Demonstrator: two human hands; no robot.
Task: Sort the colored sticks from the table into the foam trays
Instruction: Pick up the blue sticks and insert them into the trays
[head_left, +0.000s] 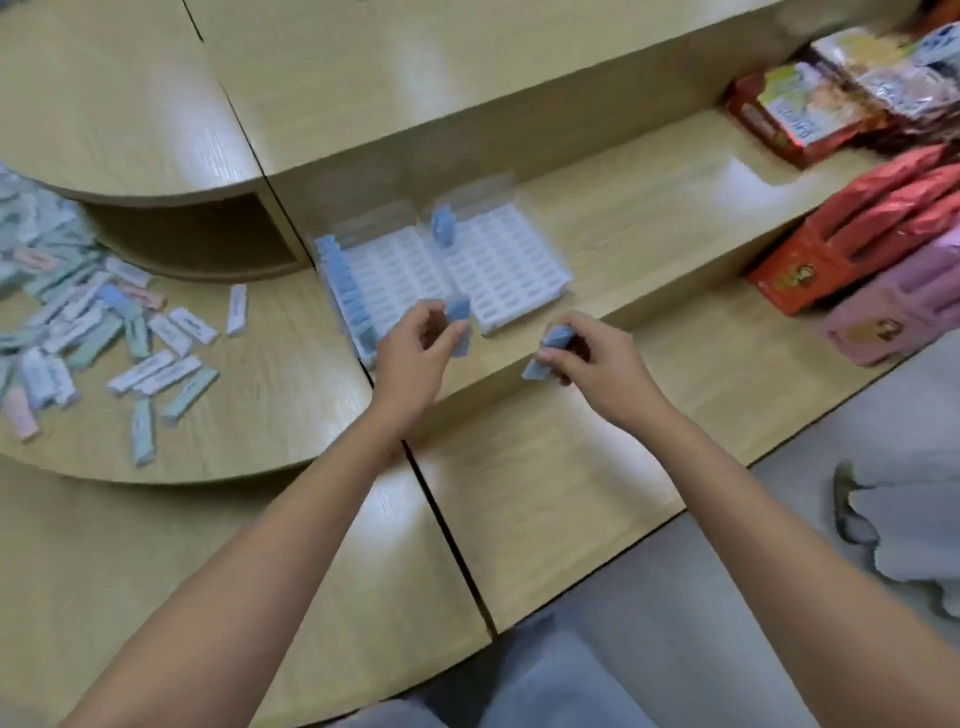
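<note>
A blue stick (459, 310) rides upright in the pinch of the person's left hand (415, 353), its long axis tipped toward the two white foam trays (498, 270) that lie side by side just beyond the fingertips, on the middle step of the tiered wooden table (649, 218). The right hand (592, 358), curled shut around a small clutch of further blue sticks (545, 348), hangs a little nearer the onlooker and to the right, over the front edge of that step. The left hand looks the closer of the two to the work: it sits at the near end of the left tray (374, 270), whose left-hand column is already filled with a row of blue sticks (343, 280), while a lone blue stick (442, 224) stands at the far end of the seam between the trays. Most slots in both trays are empty, so the sort seems at an early stage, and the next placement would likely be a short forward-and-down reach into the open rows beside the filled column. Room is easy on the near side, where bare wood lies under the wrists; the step's rise behind the trays closes off the far side. The loose pile of pastel sticks (93, 332) waits well apart to the left on the rounded table section, and stacked red and pink boxes (857, 270) crowd the right end, clear of the reach.
</note>
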